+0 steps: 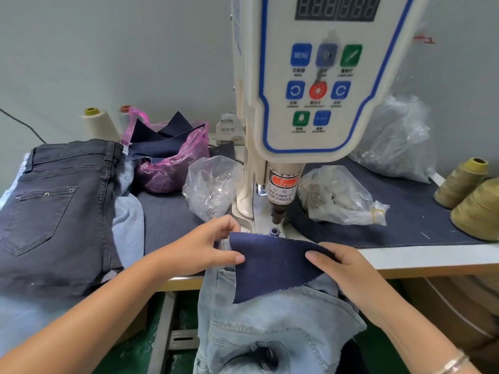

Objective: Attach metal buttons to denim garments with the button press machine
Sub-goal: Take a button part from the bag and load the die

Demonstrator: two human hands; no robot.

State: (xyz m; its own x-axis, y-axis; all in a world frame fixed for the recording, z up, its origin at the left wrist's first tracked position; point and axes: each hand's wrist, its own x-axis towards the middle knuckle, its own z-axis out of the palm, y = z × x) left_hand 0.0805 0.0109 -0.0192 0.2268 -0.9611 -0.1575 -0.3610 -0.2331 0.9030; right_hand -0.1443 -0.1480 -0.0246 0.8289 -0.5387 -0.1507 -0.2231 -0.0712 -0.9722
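A dark navy denim patch [272,263] lies on top of a light blue denim garment [270,327] that hangs off the table's front edge. My left hand [210,244] pinches the patch's left edge together with the garment's waistband. My right hand [340,263] grips the patch's right side, thumb on top. Just beyond the patch stands the white button press machine [318,103]; its dark punch [278,211] hangs above the lower die [275,231], which holds a small blue-grey part. The patch's far edge stops short of the die.
Dark grey jeans [56,211] lie stacked at the left over pale denim. Two clear bags of metal buttons [213,190] [337,195] flank the machine. A pink bag of navy patches [172,155] sits behind. Thread cones [475,201] stand at the right.
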